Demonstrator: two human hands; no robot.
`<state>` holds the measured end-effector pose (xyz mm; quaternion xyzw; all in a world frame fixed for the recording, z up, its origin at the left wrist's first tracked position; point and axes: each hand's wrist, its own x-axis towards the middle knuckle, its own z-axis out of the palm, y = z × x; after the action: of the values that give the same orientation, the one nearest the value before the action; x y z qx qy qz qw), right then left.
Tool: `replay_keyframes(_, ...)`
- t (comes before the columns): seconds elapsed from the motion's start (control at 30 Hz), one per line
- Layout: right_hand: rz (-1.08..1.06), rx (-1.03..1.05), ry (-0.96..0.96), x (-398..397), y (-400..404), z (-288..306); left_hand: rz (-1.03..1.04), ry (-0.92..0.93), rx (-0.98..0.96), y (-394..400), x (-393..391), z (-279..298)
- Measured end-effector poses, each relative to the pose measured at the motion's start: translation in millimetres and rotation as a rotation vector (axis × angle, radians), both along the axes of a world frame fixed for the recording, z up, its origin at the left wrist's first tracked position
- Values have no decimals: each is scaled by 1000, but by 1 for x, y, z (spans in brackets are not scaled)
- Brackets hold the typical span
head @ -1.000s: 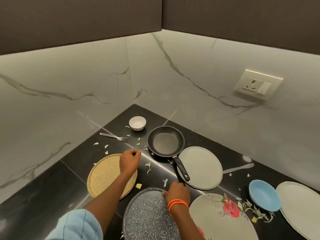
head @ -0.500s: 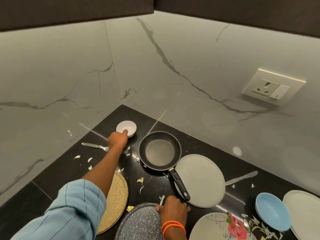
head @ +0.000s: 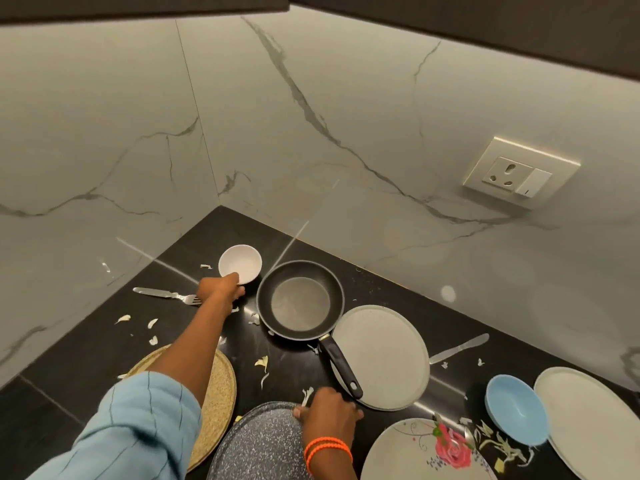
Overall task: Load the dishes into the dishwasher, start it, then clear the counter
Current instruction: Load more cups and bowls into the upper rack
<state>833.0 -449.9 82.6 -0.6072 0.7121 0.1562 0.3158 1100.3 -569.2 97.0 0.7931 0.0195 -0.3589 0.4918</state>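
Note:
A small white bowl stands near the back corner of the black counter. My left hand reaches to it and pinches its near rim. My right hand grips the far edge of a dark speckled plate at the front. A black frying pan sits in the middle, its handle lying over a grey plate. A woven round mat lies under my left arm. A floral plate, a blue bowl and a pale plate sit at the right.
A fork lies left of my left hand and a knife lies right of the grey plate. Food scraps are scattered over the counter. Marble walls close the corner, with a wall socket at the right.
My left hand has moved from the woven mat back to the white bowl and taken its rim. My right hand has stayed on the speckled plate. The view has shifted forward.

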Motion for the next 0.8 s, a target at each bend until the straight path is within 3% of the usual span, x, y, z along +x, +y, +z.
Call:
replay_keyframes(0.17,-20,1,-16,0,1,4,-134,377,-253,23,-23,12)
replay_keyframes(0.3,52,-60,-19,-5,7,6,-281,512,-361,65,-50,44)
replay_keyframes(0.47,82,-65,-84,-11,9,29,-318,677,-444,115,-101,74)
replay_keyframes(0.63,98,-38,-309,-39,7,64,-400,670,-484,139,-140,88)
replay_keyframes(0.8,-258,-148,-709,-101,28,61,-431,635,-458,157,-169,89)
